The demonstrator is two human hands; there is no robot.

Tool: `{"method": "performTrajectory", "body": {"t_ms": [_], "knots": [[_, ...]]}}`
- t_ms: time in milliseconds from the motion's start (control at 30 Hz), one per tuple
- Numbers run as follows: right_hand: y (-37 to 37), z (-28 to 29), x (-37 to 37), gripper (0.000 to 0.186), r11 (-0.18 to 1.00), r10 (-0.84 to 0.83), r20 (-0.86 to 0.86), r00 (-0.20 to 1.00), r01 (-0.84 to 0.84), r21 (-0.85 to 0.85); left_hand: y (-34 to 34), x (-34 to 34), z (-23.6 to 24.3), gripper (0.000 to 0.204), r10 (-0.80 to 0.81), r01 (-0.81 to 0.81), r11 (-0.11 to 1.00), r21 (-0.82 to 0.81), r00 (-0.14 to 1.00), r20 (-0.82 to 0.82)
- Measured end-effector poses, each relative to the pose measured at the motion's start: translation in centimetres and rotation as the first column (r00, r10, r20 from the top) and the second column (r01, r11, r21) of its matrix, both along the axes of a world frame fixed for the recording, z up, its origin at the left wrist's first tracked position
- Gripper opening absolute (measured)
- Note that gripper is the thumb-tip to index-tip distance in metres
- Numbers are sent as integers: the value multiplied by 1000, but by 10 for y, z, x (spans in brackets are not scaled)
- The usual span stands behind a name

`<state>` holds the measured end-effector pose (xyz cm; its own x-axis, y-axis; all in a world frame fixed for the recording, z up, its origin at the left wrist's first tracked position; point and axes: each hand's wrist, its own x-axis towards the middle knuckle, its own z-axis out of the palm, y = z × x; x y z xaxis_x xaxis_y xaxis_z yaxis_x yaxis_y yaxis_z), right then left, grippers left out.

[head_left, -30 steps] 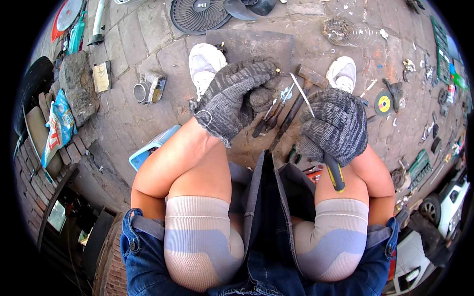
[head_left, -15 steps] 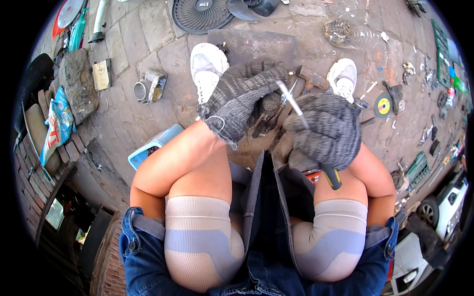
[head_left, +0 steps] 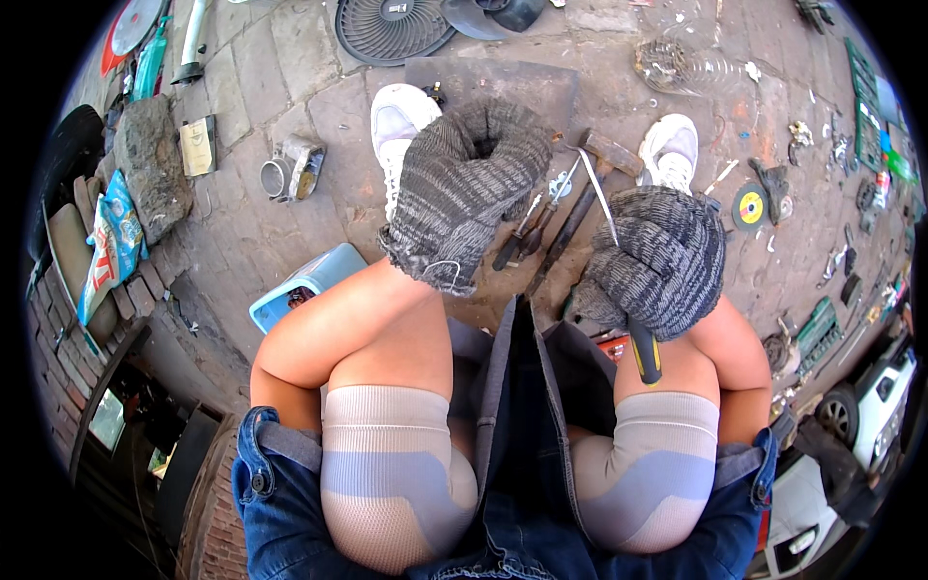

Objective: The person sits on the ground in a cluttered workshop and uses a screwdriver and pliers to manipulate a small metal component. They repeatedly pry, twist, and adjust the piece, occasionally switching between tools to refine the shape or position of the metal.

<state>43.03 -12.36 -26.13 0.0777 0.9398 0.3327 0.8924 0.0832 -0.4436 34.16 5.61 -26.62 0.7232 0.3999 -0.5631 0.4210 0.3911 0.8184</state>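
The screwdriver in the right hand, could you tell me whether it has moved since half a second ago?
Yes, the screwdriver has shifted rightward against the hammer, its tip now nearer the hammer's head.

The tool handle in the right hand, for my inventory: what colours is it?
The handle is dark grey and yellow, showing best in the head view.

Round black grille [head_left: 387, 41], clear plastic bottle [head_left: 698, 73], rough rock [head_left: 151, 174], white car [head_left: 882, 394]
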Motion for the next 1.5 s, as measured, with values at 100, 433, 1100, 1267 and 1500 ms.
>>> {"method": "performTrajectory", "body": {"t_ms": [100,433,1100,1267,1500], "knots": [[6,3,-1,25,1000,-24,-19,1000,24,10,0,-2,-1,12,-14,14,999,33,1000,11],[13,3,-1,23,998,-14,21,1000,12,67,1,-4,-1,11,-126,110,961,254,991,49],[30,8,-15,17,943,-9,0,1000,8,-334,3,-8,-7,14,-284,146,796,588,947,150],[10,15,-8,17,970,-12,9,1000,14,-244,3,-5,-11,13,-103,-1,907,422,970,222],[8,11,-7,22,998,-52,-8,999,52,-23,2,-6,-12,12,-55,-14,913,407,986,157]]}}
